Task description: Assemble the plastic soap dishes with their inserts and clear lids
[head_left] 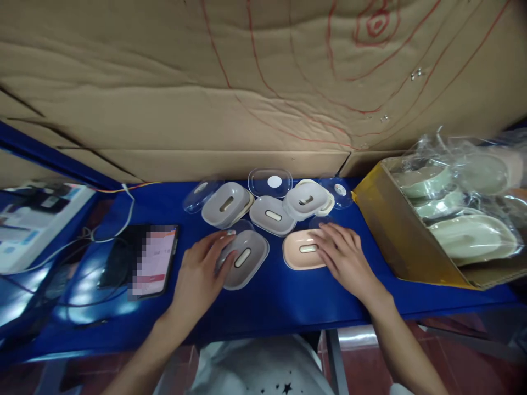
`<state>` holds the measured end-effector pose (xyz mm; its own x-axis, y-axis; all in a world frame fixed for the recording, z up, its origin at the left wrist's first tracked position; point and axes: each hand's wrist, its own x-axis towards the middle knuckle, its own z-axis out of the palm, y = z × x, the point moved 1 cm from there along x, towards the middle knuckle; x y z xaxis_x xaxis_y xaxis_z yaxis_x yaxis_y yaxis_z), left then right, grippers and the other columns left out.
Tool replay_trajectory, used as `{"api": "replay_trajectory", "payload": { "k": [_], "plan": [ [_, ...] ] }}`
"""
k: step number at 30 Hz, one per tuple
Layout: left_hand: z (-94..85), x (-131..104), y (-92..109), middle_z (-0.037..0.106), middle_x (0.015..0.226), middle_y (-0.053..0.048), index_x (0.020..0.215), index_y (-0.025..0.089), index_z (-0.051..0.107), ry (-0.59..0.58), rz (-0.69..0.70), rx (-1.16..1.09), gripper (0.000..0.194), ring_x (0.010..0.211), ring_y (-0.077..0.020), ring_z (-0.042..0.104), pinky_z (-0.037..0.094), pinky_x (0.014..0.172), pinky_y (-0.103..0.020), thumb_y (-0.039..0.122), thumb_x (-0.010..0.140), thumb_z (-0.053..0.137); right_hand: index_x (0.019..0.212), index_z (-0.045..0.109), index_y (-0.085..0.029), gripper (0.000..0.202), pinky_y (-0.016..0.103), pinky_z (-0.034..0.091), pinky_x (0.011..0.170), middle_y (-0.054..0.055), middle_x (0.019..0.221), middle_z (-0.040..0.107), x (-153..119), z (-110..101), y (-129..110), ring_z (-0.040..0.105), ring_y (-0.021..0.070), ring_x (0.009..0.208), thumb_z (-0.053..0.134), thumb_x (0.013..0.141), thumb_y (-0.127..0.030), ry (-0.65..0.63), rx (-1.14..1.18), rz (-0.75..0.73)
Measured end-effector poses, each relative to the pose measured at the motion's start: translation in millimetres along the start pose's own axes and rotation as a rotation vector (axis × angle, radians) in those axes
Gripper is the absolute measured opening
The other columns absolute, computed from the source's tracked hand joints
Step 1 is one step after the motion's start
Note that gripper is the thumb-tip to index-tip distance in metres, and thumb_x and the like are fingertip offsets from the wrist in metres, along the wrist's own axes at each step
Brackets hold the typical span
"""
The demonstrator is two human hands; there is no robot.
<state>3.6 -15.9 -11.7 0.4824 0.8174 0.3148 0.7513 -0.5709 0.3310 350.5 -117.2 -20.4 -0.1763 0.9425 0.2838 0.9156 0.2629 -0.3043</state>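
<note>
Head view: grey plastic-looking oval dish [257, 252] slanted at left hand [201, 269], peach plastic-looking oval dish [296, 247] crosswise at right hand [343, 255]

Position: both dishes lie on the blue table [267, 312], in the space between the hands. Grey dish is just right of the left hand, which is the nearer one; its long axis slants, near-left to far-right. Peach dish is just left of the right hand, again the nearer one; its long axis runs roughly side to side. The two dishes are apart, with bare table between.

Hands: left is curved, thumb and fingers parted around the left end of the grey dish. Right is laid over the right end of the peach dish, fingers slightly bent and close together. Whether either is gripping or only resting: cannot tell.

Appearance: both dishes smooth, glossy, shallow, with rounded corners. Each has a pale pill-shaped inset near the middle, in line with the long axis; the peach one's inset is partly near the right fingertips.

Surroundings: beyond the hands, three pale grey oval dishes [259, 207] and a clear oval lid [260, 182] with a round white label. Right of the right hand, an open cardboard box [395, 233].
</note>
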Motion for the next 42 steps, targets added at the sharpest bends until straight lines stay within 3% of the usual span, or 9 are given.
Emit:
{"api": "replay_trajectory", "payload": {
  "k": [4,6,9,15,23,29,33,38,42],
  "plan": [
    [6.6,-14.9,16.6,0.073,0.129,-0.013,0.126,0.024,0.07,0.062,0.023,0.103,0.026,0.117,-0.0313,0.07,0.053,0.095,-0.045,0.031,0.111,0.051,0.153,0.058,-0.033,0.044,0.057,0.041,0.119,0.01,0.16,0.059,-11.1,3.9,-11.7,0.053,0.0322,0.148,0.055,0.11,-0.031,-0.002,-0.037,0.002],
    [13.8,-26.2,26.4,0.073,0.128,-0.015,0.129,0.022,0.07,0.02,0.048,0.164,0.029,0.113,-0.033,0.071,0.052,0.092,-0.046,0.037,0.109,0.056,0.156,0.054,-0.031,0.047,0.056,0.039,0.119,0.011,0.157,0.062,-19.7,8.4,-18.0,0.055,0.0317,0.146,0.058,0.109,-0.037,-0.055,-0.023,-0.055],
    [23.8,-39.5,35.9,0.071,0.137,-0.019,0.142,0.019,0.065,-0.054,0.057,0.243,0.041,0.118,-0.037,0.069,0.051,0.096,-0.051,0.042,0.107,0.06,0.156,0.054,-0.029,0.045,0.055,0.038,0.117,0.011,0.153,0.065,-29.5,18.6,-23.6,0.059,0.0304,0.142,0.055,0.111,-0.033,-0.075,-0.041,-0.06],
    [24.9,-51.0,38.0,0.072,0.143,-0.013,0.139,0.024,0.068,-0.122,0.13,0.118,0.033,0.127,-0.0324,0.068,0.046,0.107,-0.051,0.027,0.109,0.055,0.147,0.063,-0.03,0.036,0.046,0.042,0.1,0.011,0.143,0.072,-30.9,28.9,-36.0,0.066,0.0293,0.13,0.054,0.112,-0.036,-0.048,-0.021,-0.02],
    [16.4,-43.0,48.7,0.075,0.138,-0.012,0.141,0.022,0.065,-0.06,0.098,0.032,0.034,0.126,-0.0299,0.07,0.043,0.11,-0.051,0.027,0.113,0.048,0.149,0.061,-0.027,0.038,0.046,0.039,0.1,0.011,0.144,0.072,-16.5,21.8,-50.6,0.064,0.0288,0.131,0.045,0.115,-0.034,-0.011,-0.056,0.028],
    [21.5,-35.7,55.9,0.077,0.134,-0.012,0.135,0.021,0.067,-0.033,0.08,0.027,0.03,0.123,-0.0298,0.071,0.041,0.112,-0.053,0.026,0.113,0.047,0.149,0.062,-0.033,0.039,0.051,0.032,0.111,0.008,0.141,0.074,-19.5,24.1,-40.2,0.065,0.0295,0.131,0.048,0.113,-0.032,0.118,-0.035,0.083],
    [23.7,-33.8,57.4,0.076,0.134,-0.013,0.122,0.02,0.068,-0.05,0.106,0.057,0.023,0.124,-0.0311,0.071,0.038,0.112,-0.054,0.025,0.112,0.048,0.15,0.059,-0.035,0.04,0.054,0.031,0.112,0.008,0.14,0.075,-26.6,26.6,-28.8,0.064,0.032,0.133,0.048,0.112,-0.033,0.213,-0.004,0.196],
    [23.7,-30.2,57.1,0.076,0.132,-0.014,0.114,0.019,0.063,-0.071,0.14,0.09,0.018,0.117,-0.0315,0.073,0.038,0.106,-0.054,0.024,0.113,0.046,0.152,0.055,-0.039,0.042,0.056,0.032,0.11,0.007,0.138,0.075,-28.0,35.1,-24.8,0.066,0.0337,0.13,0.047,0.111,-0.031,0.24,0.031,0.312],
    [23.5,-29.3,50.0,0.078,0.128,-0.013,0.114,0.021,0.059,-0.006,0.151,0.012,0.013,0.111,-0.0289,0.075,0.041,0.102,-0.05,0.023,0.113,0.046,0.157,0.047,-0.04,0.049,0.056,0.036,0.11,0.009,0.147,0.069,-23.9,41.2,-27.8,0.065,0.0345,0.134,0.049,0.109,-0.029,0.231,-0.007,0.309]
  ]
}}
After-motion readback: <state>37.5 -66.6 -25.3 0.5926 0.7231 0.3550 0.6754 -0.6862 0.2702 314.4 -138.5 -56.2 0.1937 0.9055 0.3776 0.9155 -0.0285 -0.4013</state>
